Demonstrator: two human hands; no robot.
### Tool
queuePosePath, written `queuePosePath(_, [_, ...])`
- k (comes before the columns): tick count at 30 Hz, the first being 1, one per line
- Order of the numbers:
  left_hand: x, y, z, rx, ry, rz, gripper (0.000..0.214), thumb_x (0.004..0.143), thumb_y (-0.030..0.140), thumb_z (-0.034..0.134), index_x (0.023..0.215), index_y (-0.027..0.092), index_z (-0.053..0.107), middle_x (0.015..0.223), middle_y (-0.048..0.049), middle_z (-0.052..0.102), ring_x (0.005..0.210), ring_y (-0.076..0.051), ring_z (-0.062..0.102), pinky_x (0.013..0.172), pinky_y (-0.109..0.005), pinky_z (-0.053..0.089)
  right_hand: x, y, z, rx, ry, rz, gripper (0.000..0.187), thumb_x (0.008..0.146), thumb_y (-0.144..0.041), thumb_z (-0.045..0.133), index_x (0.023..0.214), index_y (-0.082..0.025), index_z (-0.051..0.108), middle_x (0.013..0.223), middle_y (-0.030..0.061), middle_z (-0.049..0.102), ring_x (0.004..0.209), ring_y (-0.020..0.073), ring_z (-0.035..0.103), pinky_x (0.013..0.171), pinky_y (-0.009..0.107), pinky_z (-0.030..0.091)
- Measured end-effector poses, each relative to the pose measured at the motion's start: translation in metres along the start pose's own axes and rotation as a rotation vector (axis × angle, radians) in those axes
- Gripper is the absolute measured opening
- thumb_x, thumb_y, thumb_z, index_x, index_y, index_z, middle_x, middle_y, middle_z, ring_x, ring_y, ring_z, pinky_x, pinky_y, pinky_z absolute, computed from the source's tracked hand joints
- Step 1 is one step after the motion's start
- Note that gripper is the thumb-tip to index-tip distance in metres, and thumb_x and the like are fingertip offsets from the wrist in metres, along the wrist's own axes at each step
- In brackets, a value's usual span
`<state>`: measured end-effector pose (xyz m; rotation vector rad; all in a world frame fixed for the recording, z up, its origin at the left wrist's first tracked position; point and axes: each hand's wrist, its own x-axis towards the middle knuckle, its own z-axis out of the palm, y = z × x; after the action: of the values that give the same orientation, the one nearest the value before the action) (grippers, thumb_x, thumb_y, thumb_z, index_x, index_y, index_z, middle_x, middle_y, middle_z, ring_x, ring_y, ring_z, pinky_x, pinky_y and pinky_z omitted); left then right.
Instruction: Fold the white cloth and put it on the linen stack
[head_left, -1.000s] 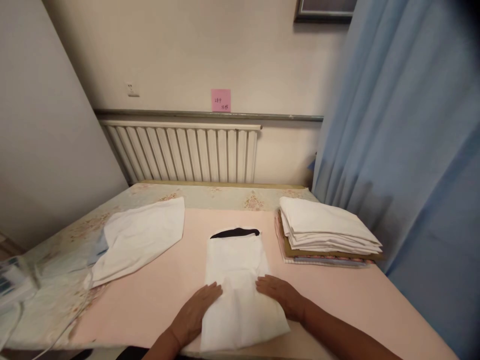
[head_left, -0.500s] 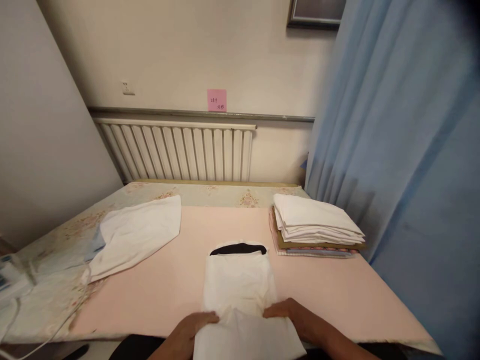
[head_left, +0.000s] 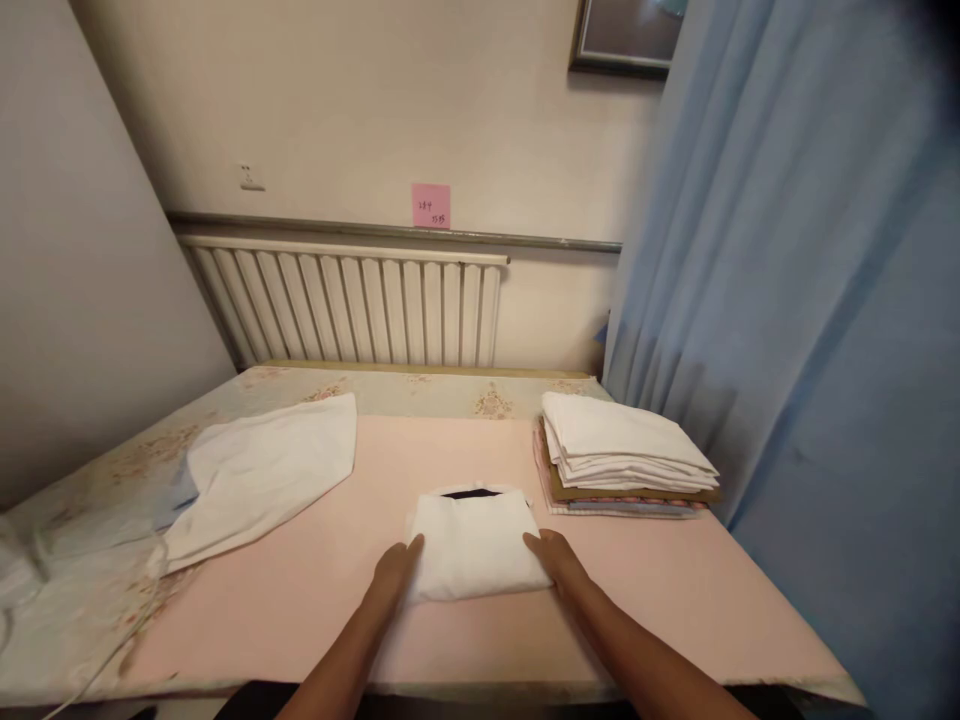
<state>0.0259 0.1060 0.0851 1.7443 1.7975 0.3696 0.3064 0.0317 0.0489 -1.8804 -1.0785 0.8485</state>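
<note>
The white cloth (head_left: pixel 476 550) lies folded into a compact block at the lower middle of the frame, on the pink sheet (head_left: pixel 277 610). The left hand (head_left: pixel 397 568) grasps its left edge and the right hand (head_left: pixel 556 560) its right, thumbs showing on top; I can't see the fingers underneath. A sliver of black lining (head_left: pixel 471 493) peeks out at the far edge. Over at centre left, a second white cloth (head_left: pixel 277 470) sprawls, rumpled. At centre right sits a neat stack (head_left: pixel 630 450), white pieces over coloured ones, near the blue curtain (head_left: pixel 780 350). A radiator (head_left: pixel 352 310) runs along the wall, left of centre, with a pink note (head_left: pixel 431 206) above it.
</note>
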Motion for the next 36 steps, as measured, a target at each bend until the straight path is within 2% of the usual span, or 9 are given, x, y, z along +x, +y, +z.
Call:
queuePosePath(3, [0.001,-0.004,0.007,-0.006,0.001,0.014,0.026,0.085,0.035,0.042,0.075,0.017,0.059,0.081,-0.0092,0.069,0.077,-0.021,0.065,0.068,-0.029,0.045,0.0,0.0,0.004,-0.079,0.071,-0.017,0.018,0.074,-0.028,0.05,0.059,-0.019,0.051,0.056,0.0001,0.055,0.054,0.0143,0.049,0.05,0.023,0.032])
queuePosePath(6, [-0.003,-0.002,0.014,-0.004,0.075,0.025,0.022,0.086,0.025,0.037,0.075,0.018,0.055,0.079,-0.007,0.067,0.076,-0.019,0.064,0.069,-0.028,0.043,-0.001,-0.009,0.01,-0.156,0.161,-0.067,0.017,0.076,-0.024,0.045,0.061,-0.02,0.052,0.061,0.0021,0.059,0.059,0.0165,0.052,0.055,0.025,0.036])
queuePosePath(10, [-0.01,0.005,0.018,-0.021,0.208,0.073,0.029,0.093,0.029,0.024,0.088,0.021,0.051,0.084,-0.0042,0.065,0.078,-0.017,0.062,0.071,-0.026,0.042,-0.006,-0.023,0.017,-0.238,0.281,-0.171,0.025,0.087,-0.028,0.035,0.077,-0.021,0.057,0.076,0.0047,0.065,0.071,0.0194,0.057,0.067,0.027,0.04])
queuePosePath(14, [-0.011,0.008,0.018,0.009,0.254,0.098,0.031,0.096,0.032,0.019,0.094,0.022,0.049,0.087,-0.0049,0.065,0.08,-0.018,0.062,0.072,-0.027,0.041,-0.006,-0.024,0.022,-0.319,0.346,-0.193,0.032,0.092,-0.031,0.029,0.087,-0.021,0.059,0.078,0.0069,0.066,0.071,0.0202,0.059,0.067,0.028,0.039])
queuePosePath(19, [-0.004,0.004,0.024,0.085,0.189,0.048,0.027,0.094,0.032,0.026,0.091,0.02,0.05,0.085,-0.0104,0.067,0.079,-0.022,0.064,0.07,-0.032,0.042,-0.002,-0.013,0.029,-0.428,0.316,-0.153,0.027,0.09,-0.026,0.036,0.084,-0.02,0.061,0.072,0.0078,0.067,0.065,0.0197,0.06,0.06,0.027,0.037])
queuePosePath(25, [-0.007,0.001,0.023,0.152,0.142,0.022,0.033,0.095,0.034,0.022,0.097,0.018,0.05,0.093,-0.0144,0.069,0.083,-0.025,0.066,0.072,-0.035,0.043,-0.003,-0.013,0.027,-0.495,0.288,-0.153,0.024,0.091,-0.026,0.038,0.085,-0.019,0.06,0.076,0.0086,0.068,0.069,0.0198,0.062,0.061,0.026,0.037])
queuePosePath(30, [-0.021,-0.004,0.023,0.2,0.116,0.031,0.033,0.095,0.035,0.021,0.099,0.018,0.049,0.095,-0.0148,0.069,0.086,-0.025,0.066,0.074,-0.036,0.043,-0.015,-0.009,0.022,-0.539,0.252,-0.158,0.023,0.092,-0.026,0.038,0.084,-0.02,0.059,0.077,0.0086,0.068,0.071,0.0198,0.062,0.062,0.027,0.037])
queuePosePath(36, [-0.046,-0.015,0.019,0.251,0.098,0.059,0.032,0.095,0.036,0.024,0.1,0.018,0.049,0.09,-0.0119,0.069,0.084,-0.025,0.065,0.072,-0.036,0.044,-0.035,0.007,0.015,-0.543,0.227,-0.159,0.021,0.092,-0.03,0.04,0.084,-0.022,0.058,0.077,0.0077,0.068,0.072,0.021,0.063,0.063,0.028,0.04])
